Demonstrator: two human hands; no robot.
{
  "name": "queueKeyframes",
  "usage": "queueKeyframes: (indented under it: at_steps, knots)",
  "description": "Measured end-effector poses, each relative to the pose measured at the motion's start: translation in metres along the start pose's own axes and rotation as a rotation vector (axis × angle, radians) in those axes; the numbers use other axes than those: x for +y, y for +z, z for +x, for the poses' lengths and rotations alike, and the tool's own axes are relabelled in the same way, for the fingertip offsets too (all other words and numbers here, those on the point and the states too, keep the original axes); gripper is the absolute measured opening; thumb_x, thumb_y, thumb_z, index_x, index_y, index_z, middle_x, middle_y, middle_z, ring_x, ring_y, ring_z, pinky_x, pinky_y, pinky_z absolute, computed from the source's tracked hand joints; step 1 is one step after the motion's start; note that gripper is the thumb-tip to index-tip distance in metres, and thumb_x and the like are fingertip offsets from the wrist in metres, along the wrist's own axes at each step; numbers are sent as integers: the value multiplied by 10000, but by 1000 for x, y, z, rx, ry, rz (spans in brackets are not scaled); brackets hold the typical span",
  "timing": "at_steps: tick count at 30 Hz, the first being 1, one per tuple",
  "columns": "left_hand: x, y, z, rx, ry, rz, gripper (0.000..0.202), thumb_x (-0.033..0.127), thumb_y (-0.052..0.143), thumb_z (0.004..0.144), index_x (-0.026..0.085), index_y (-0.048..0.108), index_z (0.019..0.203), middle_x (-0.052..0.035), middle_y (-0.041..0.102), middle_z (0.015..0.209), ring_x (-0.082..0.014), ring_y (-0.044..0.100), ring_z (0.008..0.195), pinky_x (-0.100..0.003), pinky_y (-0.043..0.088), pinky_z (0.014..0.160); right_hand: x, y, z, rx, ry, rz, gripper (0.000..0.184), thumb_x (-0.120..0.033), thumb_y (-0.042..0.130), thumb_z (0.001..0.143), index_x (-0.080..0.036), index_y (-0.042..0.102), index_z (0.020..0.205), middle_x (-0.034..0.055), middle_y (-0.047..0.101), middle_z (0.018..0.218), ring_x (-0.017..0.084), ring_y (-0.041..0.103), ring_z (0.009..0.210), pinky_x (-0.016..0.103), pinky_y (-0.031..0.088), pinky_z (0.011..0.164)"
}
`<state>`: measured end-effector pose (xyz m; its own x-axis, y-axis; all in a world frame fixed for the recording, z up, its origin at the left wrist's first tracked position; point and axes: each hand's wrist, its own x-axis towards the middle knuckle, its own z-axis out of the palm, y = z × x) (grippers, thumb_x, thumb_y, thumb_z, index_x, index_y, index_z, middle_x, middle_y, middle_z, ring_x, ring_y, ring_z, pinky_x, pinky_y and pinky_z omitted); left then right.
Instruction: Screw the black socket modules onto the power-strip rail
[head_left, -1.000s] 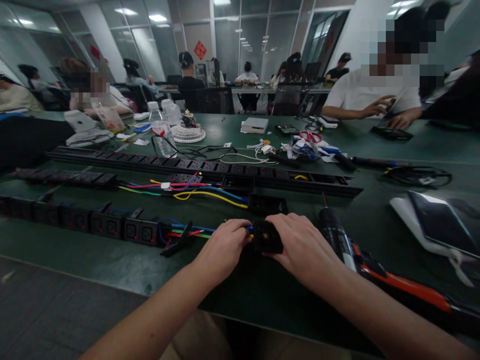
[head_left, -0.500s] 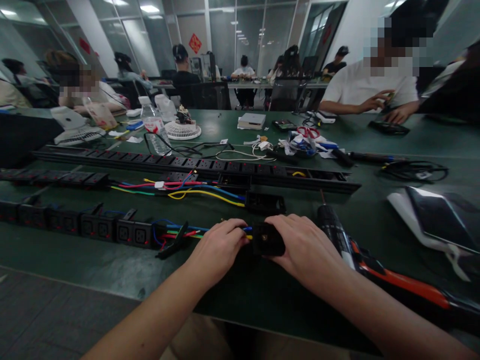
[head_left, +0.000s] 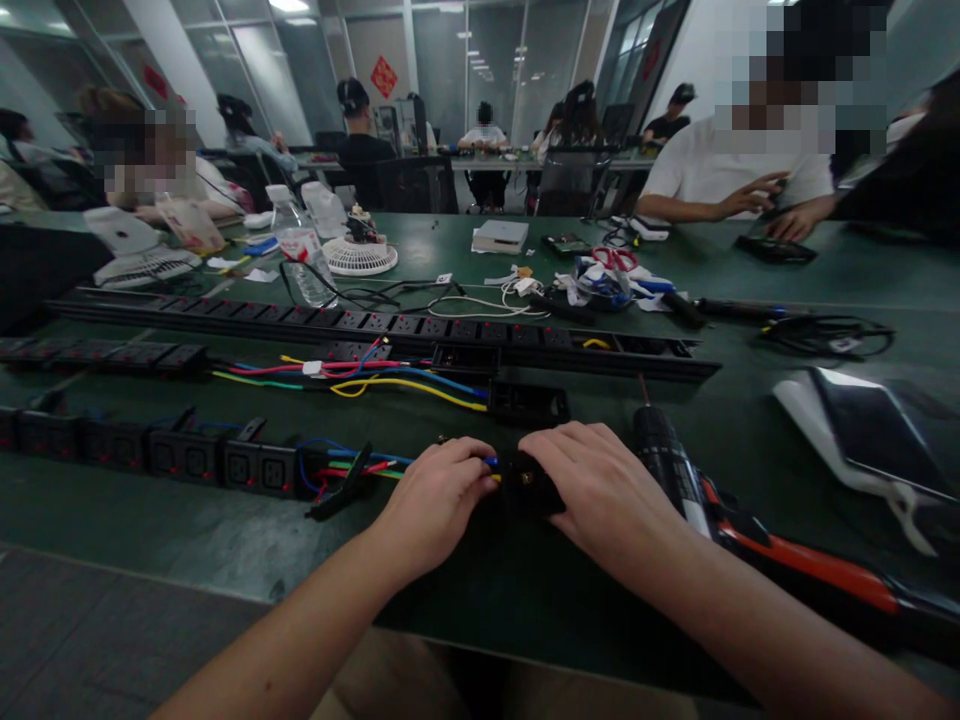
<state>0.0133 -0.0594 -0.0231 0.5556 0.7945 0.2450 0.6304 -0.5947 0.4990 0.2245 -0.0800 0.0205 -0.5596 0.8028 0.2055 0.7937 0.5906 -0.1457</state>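
Observation:
My right hand (head_left: 592, 475) is closed round a small black plastic housing (head_left: 527, 484) with a brass-coloured spot on its face. Beside it, my left hand (head_left: 450, 490) pinches the blue and yellow wires (head_left: 493, 470) where they enter the housing. These wires run left, under my hand, to a row of black socket modules (head_left: 259, 467) lying along the table. Just beyond my hands rests a second black housing (head_left: 529, 402) joined to blue and yellow wires (head_left: 409, 383). Behind that stretches a long black power strip (head_left: 360, 325) with many sockets.
A power screwdriver (head_left: 667, 450) with an orange and black body lies right of my right hand. Farther right are a phone (head_left: 877, 425) and coiled black cable (head_left: 832, 335). A plastic bottle (head_left: 304, 250), a white fan part (head_left: 360, 256) and red-handled scissors (head_left: 615, 260) sit across the table. A co-worker (head_left: 742, 170) sits opposite.
The view has shifted slightly. My right hand has moved a little left and its fingers now cover more of the black housing. My left hand keeps its pinch on the wires.

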Motion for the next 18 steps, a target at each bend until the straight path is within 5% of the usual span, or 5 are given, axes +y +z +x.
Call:
queueKeyframes:
  at_steps: [5,12,18]
  knots:
    - [-3,2,0,6,31,36,148,155,512,948,182,646,892,-31,658,1140,-197,630,1001,-377,521,888,-2,4,-2,16,64,-26,502,-157,928,689,-139,582,1053,39,594,961,259,537,847,411,404,746]
    - [-5,3,1,8,89,57,153,158,529,940,172,671,884,-57,668,1177,-207,645,1045,-373,541,910,-7,7,3,-19,100,-28,461,-177,931,685,-139,601,1003,38,602,908,269,561,818,439,455,739]
    - [-6,6,-4,86,-13,-75,98,206,610,894,207,690,838,-32,648,1258,-216,643,1106,-407,516,1004,9,-15,-17,-47,104,17,961,-400,984,576,-124,481,1347,135,531,1292,327,525,1145,447,474,957]
